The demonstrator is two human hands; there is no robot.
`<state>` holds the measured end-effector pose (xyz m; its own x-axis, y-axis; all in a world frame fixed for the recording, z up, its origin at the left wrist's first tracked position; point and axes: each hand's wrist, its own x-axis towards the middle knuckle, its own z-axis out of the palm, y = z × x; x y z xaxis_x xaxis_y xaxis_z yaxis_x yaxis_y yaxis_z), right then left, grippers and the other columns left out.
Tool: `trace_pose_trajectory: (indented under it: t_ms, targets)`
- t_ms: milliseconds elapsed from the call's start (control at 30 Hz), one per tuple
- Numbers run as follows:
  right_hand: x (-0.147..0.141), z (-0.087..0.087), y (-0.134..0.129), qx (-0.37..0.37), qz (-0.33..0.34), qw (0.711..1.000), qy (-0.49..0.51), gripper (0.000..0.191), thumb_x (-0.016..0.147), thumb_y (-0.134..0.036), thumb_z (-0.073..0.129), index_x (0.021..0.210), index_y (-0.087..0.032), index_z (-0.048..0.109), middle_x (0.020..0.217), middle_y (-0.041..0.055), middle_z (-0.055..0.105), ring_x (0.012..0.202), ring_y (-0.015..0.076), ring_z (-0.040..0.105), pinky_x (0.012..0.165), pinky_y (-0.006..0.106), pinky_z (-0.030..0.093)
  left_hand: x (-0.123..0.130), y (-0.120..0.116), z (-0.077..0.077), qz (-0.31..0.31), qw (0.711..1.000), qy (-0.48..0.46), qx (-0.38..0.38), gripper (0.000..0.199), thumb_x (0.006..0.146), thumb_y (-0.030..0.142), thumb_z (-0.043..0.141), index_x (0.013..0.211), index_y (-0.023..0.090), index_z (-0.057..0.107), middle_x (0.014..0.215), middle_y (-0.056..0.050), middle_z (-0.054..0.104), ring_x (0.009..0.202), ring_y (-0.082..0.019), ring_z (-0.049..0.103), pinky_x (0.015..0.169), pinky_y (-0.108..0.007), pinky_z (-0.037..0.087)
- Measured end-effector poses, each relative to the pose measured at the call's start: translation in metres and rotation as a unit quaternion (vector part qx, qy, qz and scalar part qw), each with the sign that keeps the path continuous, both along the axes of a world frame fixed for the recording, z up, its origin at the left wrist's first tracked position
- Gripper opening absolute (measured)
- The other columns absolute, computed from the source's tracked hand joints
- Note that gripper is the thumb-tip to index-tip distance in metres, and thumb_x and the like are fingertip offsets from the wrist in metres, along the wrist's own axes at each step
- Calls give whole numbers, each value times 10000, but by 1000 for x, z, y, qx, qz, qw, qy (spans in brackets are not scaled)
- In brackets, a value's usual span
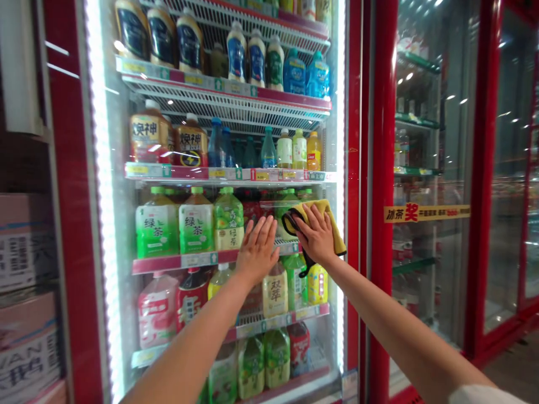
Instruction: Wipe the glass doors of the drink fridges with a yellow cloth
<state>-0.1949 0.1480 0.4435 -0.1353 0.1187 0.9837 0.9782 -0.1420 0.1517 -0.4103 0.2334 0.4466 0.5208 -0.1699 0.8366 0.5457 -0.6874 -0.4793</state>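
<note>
A glass door point(252, 196) fronts a lit drinks cooler. My left hand point(257, 249) lies flat against the glass near the middle, fingers stretched up and holding nothing. To its right, my right hand point(315, 233) presses a yellow cloth point(336, 224) with a black edge against the glass. The cloth is bunched under the palm and fingers, and a dark fold hangs below it. Behind the glass, near my hands, stand green tea bottles point(196, 221) and a bottle with a cream label point(275, 289).
Shelves of bottles point(189, 42) fill the cooler above and below my hands. Its red frame point(357, 140) runs down the right side, beside another red-framed cooler point(488, 168). Stacked cartons point(27, 241) stand at the far left.
</note>
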Motion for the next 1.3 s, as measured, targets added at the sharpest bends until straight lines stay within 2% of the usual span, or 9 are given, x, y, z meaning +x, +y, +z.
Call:
trace_pose_trajectory:
  t_ms: [100, 267, 400, 533, 633, 800, 900, 1100, 1300]
  targets:
    - [17, -2, -15, -20, 6, 999, -30, 379, 985, -378, 582, 1359, -348, 636, 1569, 54, 503, 1484, 280, 402, 1212, 524, 297, -45, 12, 4, 7, 999, -9, 38, 807, 961, 311, 546, 1639, 184, 128, 1633, -126, 387, 1555, -270, 267, 1312, -517, 108]
    - [-11, 40, 13, 67, 15, 995, 77, 430, 1012, -398, 517, 1431, -320, 572, 1638, 90, 386, 1546, 346, 262, 1206, 688, 202, -83, 32, 5, 32, 997, -26, 65, 828, 952, 319, 570, 1639, 199, 124, 1631, -123, 389, 1568, -267, 225, 1311, -512, 107]
    - [-44, 18, 23, 6, 33, 999, -1, 424, 1003, -384, 550, 1426, -358, 575, 1635, 59, 401, 1548, 329, 265, 1230, 662, 177, -82, 40, 1, 39, 996, -22, 73, 803, 973, 330, 541, 1639, 207, 110, 1642, -111, 363, 1568, -261, 217, 1314, -499, 87]
    - [-25, -15, 5, -60, 29, 993, -99, 399, 976, -380, 607, 1374, -388, 621, 1569, 14, 507, 1495, 275, 387, 1254, 538, 228, -80, 42, -2, 40, 995, -29, 86, 793, 982, 344, 527, 1637, 194, 106, 1651, -107, 335, 1572, -264, 193, 1315, -496, 72]
    - [-23, 1, 8, -5, 8, 999, -38, 401, 978, -378, 591, 1376, -349, 628, 1572, 38, 501, 1496, 288, 383, 1241, 536, 254, -80, 42, -4, 46, 995, -33, 85, 788, 983, 341, 517, 1636, 182, 107, 1651, -105, 332, 1569, -267, 209, 1314, -495, 70]
    - [-88, 43, 45, 82, 1, 995, 65, 435, 1019, -389, 491, 1443, -327, 564, 1635, 64, 402, 1532, 321, 305, 1212, 616, 241, -81, 42, -7, 53, 994, -36, 83, 770, 992, 333, 494, 1638, 181, 104, 1638, -105, 365, 1554, -270, 260, 1310, -494, 91]
    - [-102, 31, 42, 25, 14, 1000, -4, 424, 1018, -392, 500, 1434, -353, 571, 1625, 43, 424, 1526, 300, 322, 1225, 577, 226, -83, 43, -9, 45, 994, -39, 87, 792, 994, 336, 486, 1637, 136, 69, 1623, -129, 396, 1549, -265, 274, 1307, -473, 133]
    - [-51, 18, 18, 4, 9, 993, -115, 393, 978, -397, 591, 1366, -350, 635, 1536, 38, 546, 1440, 276, 458, 1192, 470, 305, -83, 46, -16, 53, 992, -105, 54, 856, 957, 424, 542, 1628, 84, 133, 1622, -234, 356, 1568, -365, 166, 1275, -592, 180]
    - [-125, 48, 59, 85, 20, 996, 7, 456, 1007, -404, 498, 1447, -311, 569, 1604, 91, 447, 1503, 347, 351, 1201, 620, 234, -88, 45, -18, 43, 995, -81, 33, 804, 947, 344, 542, 1621, 99, 177, 1639, -211, 335, 1576, -357, 142, 1275, -591, 205]
